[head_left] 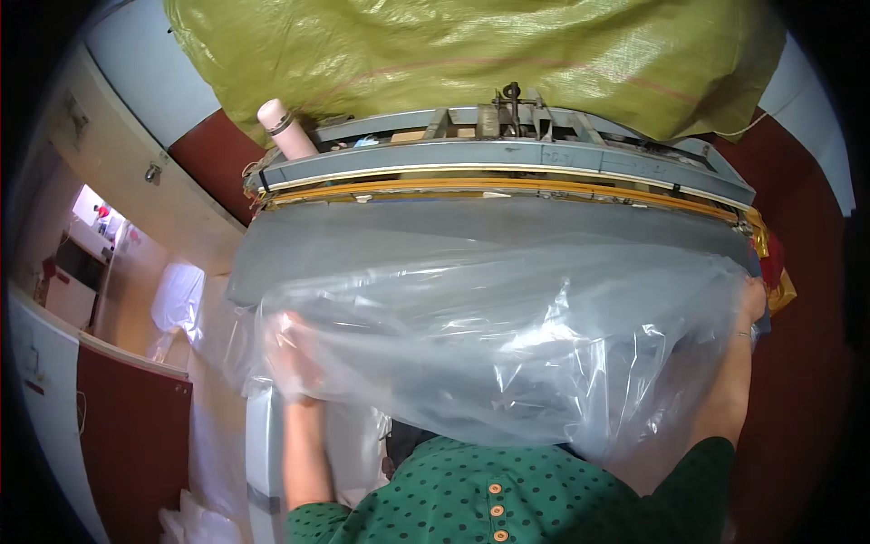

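Observation:
A wide, clear plastic sheet (544, 363) spreads between my two hands, over the front of a grey work surface (435, 222) and down toward my body. My left hand (297, 354) is at the sheet's left side, seen through the film. Its fingers are blurred, so I cannot make out their grip. At the right end of the surface, my right hand (750, 304) is closed on the sheet's right edge. The film is wrinkled and shiny, with its lower edge sagging in front of my green dotted top.
Behind the surface runs a grey metal frame (381, 161) with an orange strip (544, 186) and a screw clamp (513, 109). A pink bottle (285, 130) stands at its left end. Yellow-green woven sheeting (489, 54) hangs beyond. An open door (136, 154) is at left.

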Action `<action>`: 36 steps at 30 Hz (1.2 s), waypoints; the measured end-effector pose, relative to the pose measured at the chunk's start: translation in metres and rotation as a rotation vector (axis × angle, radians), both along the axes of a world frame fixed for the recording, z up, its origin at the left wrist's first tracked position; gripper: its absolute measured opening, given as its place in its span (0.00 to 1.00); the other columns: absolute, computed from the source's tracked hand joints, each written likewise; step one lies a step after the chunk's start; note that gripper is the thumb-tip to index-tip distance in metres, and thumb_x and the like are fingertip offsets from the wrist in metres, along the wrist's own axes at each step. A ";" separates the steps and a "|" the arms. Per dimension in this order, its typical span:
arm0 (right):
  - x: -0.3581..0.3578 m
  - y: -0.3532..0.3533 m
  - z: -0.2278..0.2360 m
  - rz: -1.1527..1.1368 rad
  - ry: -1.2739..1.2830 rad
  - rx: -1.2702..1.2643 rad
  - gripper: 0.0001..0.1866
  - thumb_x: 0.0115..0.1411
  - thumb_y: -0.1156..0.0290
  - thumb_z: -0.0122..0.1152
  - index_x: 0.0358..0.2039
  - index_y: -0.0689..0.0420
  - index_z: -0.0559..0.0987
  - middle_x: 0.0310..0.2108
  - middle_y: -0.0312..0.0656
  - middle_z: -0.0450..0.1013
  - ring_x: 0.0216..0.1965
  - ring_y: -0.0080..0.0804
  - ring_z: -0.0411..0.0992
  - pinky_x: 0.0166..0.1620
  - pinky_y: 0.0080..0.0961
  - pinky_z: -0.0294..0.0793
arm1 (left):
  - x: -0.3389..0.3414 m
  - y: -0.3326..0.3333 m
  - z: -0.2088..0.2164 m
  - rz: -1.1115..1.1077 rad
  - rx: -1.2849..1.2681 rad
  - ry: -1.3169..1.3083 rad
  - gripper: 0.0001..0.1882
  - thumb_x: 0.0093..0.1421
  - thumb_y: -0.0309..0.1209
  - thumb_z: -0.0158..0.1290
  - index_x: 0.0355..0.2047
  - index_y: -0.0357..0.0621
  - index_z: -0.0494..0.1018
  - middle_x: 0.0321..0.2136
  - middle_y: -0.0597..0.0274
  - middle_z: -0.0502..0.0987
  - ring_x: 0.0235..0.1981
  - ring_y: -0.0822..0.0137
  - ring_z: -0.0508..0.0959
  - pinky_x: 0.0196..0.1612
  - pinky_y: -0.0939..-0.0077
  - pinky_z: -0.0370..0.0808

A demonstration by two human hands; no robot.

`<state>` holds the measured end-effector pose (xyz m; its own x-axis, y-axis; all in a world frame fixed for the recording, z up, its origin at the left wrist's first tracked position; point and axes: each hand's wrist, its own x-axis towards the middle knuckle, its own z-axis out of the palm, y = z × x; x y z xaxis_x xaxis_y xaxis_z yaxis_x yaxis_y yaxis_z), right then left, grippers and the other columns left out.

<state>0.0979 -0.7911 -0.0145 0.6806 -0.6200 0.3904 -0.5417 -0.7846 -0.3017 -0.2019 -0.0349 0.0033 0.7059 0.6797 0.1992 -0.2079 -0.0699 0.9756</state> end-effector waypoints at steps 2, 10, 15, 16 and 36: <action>0.005 -0.005 -0.003 0.033 -0.018 0.034 0.16 0.55 0.57 0.50 0.34 0.57 0.73 0.36 0.49 0.73 0.41 0.50 0.70 0.42 0.42 0.67 | -0.017 0.086 0.040 0.196 -0.374 -0.412 0.08 0.61 0.33 0.43 0.29 0.45 0.68 0.27 0.68 0.66 0.27 0.75 0.68 0.33 0.81 0.68; 0.021 -0.034 -0.023 0.109 -0.035 0.036 0.15 0.57 0.56 0.49 0.33 0.55 0.73 0.34 0.49 0.73 0.38 0.52 0.70 0.38 0.42 0.66 | -0.004 0.250 0.175 0.975 1.203 0.431 0.09 0.59 0.32 0.43 0.30 0.39 0.70 0.27 0.53 0.74 0.28 0.59 0.73 0.33 0.67 0.71; 0.006 -0.063 -0.026 0.079 -0.072 0.032 0.15 0.56 0.56 0.49 0.32 0.56 0.72 0.34 0.49 0.73 0.37 0.51 0.70 0.37 0.42 0.67 | 0.058 0.177 0.197 0.916 1.530 0.349 0.07 0.53 0.29 0.50 0.30 0.38 0.70 0.29 0.50 0.74 0.32 0.52 0.74 0.34 0.61 0.71; -0.014 -0.050 -0.009 0.045 -0.056 0.047 0.15 0.56 0.57 0.48 0.32 0.56 0.72 0.34 0.49 0.73 0.36 0.50 0.70 0.37 0.41 0.67 | 0.071 0.119 0.186 0.669 1.393 0.158 0.05 0.52 0.26 0.51 0.29 0.39 0.70 0.26 0.52 0.73 0.30 0.55 0.74 0.33 0.63 0.71; -0.056 -0.158 -0.047 0.107 -0.050 0.121 0.13 0.60 0.62 0.48 0.30 0.61 0.71 0.24 0.39 0.69 0.26 0.29 0.64 0.33 0.29 0.64 | 0.127 0.051 0.053 -0.670 0.741 0.744 0.11 0.49 0.27 0.54 0.35 0.43 0.73 0.35 0.56 0.75 0.42 0.57 0.71 0.46 0.64 0.65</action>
<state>0.0419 -0.9489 -0.0612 0.7271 -0.5895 0.3519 -0.4390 -0.7933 -0.4220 -0.0745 0.0159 0.0563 0.9757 0.0376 -0.2159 0.1710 -0.7467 0.6428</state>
